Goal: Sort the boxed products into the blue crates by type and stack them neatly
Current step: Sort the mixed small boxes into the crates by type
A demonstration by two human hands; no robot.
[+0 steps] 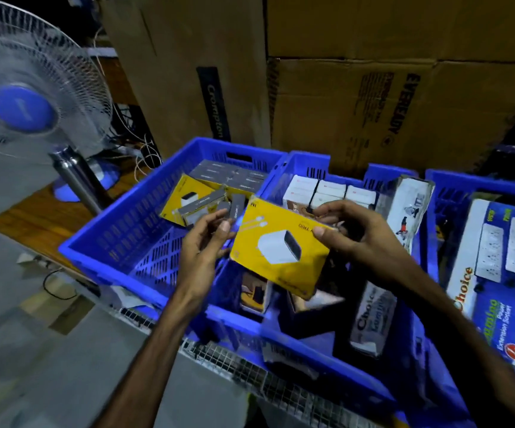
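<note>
Yellow box [280, 245]: held tilted in mid-air above the rim between the left crate [117, 242] and the middle crate [308, 163], printed with a white charger.
Right hand [351, 233]: pinching the box's far corner, thumb on the printed face, fingers behind.
Left hand [206, 242]: fingers curled at the box's near edge; whether it bears any weight cannot be told.
Matching stock: another yellow box [185, 193] lies in the left crate among loose grey boxes [234, 177].
Risk: a one-corner pinch may let the box swing and drop into the middle crate's mixed cartons.
Second risk: set atop the scattered grey boxes, it would probably sit crooked, spoiling a neat stack.
</note>
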